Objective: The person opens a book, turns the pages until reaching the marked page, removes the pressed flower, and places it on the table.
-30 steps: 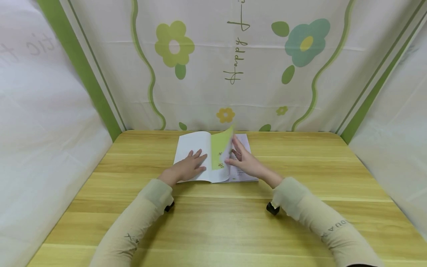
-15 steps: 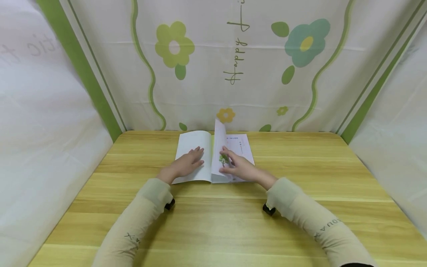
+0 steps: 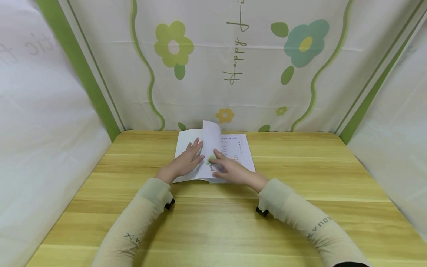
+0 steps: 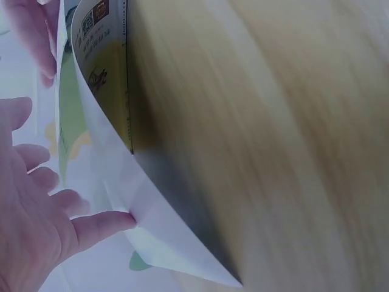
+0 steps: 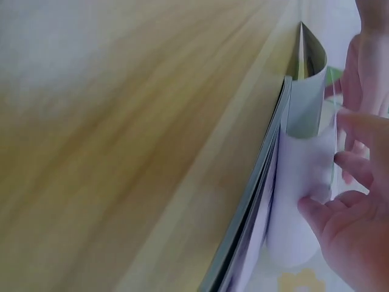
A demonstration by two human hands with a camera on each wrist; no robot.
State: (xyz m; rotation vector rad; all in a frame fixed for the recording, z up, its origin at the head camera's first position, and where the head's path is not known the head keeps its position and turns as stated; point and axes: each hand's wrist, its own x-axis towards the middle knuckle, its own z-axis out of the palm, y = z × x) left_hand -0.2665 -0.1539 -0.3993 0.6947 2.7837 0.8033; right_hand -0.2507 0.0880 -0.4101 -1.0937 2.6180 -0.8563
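Observation:
An open book (image 3: 245, 154) with white pages lies near the table's far edge. One page (image 3: 211, 139), printed with a small green tree, stands raised and curved over the middle of the spread. My right hand (image 3: 233, 170) touches the tree side of this page, thumb and fingers spread apart against it. On the left page (image 3: 182, 142) rests my left hand (image 3: 183, 163), fingers extended and its thumb (image 4: 106, 228) on the paper in the left wrist view. The right wrist view shows the raised page (image 5: 301, 182) bowed beside the book's edge (image 5: 258, 182). Printed lines cover the right page.
The book lies on a wood-grain table (image 3: 213, 226). Behind it hangs a white cloth (image 3: 203, 89) printed with flowers and lettering, close to the table's back edge. White cloth walls (image 3: 393, 148) stand at both sides.
My right hand has moved left, carrying the page from the right side up and over toward the left. The green side of the page has turned out of sight. My left hand stays on the left page.

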